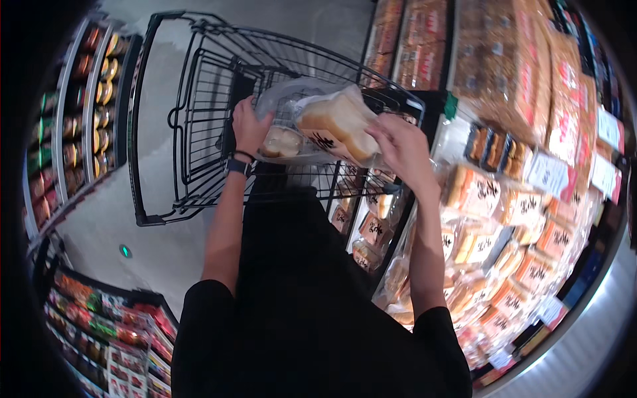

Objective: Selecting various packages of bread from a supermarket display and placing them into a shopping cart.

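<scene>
Two bare hands work over the cart (151, 219), with one loaf (332, 126) between them. The loaf lies just left of the right hand (403, 142), whose fingers pinch its right end, thumb and forefinger pressed together on the wrapper. It is well to the right of the left hand (251, 126), whose fingers are at the left edge of a clear bag (286, 89); the thumb stands apart from the rest, and I cannot tell how tightly they hold the film.

The loaf is tilted at the bag's mouth, its left end over the opening; how much of it sits inside I cannot tell. It is a thick block with a pale, creamy cut face on the far side and golden-brown crust along the near side. Bold dark lettering marks the near side, and a clear wrapper covers it, bunched and shiny at the far right.

Some pale buns (282, 142) show through the bag, near and left of the loaf. A watch (239, 166) is on the left wrist. To the right, a stand holds many wrapped breads (474, 191) with orange labels.
</scene>
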Demonstrator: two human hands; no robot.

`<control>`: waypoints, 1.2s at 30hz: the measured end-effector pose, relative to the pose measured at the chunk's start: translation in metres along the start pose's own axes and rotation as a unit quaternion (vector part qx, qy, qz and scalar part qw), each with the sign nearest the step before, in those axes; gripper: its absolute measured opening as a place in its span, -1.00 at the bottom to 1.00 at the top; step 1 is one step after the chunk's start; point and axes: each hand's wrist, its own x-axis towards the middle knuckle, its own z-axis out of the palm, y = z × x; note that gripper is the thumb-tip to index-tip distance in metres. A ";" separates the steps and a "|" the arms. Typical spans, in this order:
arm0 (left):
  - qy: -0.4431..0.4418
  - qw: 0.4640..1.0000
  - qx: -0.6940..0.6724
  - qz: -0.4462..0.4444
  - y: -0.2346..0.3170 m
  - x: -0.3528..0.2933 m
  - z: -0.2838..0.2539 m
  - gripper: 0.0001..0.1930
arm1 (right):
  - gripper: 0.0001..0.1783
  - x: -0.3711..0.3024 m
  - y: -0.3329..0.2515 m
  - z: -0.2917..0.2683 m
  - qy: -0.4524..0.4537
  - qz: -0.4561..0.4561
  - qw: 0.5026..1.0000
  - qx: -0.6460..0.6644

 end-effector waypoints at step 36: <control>-0.067 0.993 -0.080 -0.050 -0.016 -0.072 0.016 -0.41 | -0.52 -0.157 0.065 0.192 0.181 0.082 0.976 0.091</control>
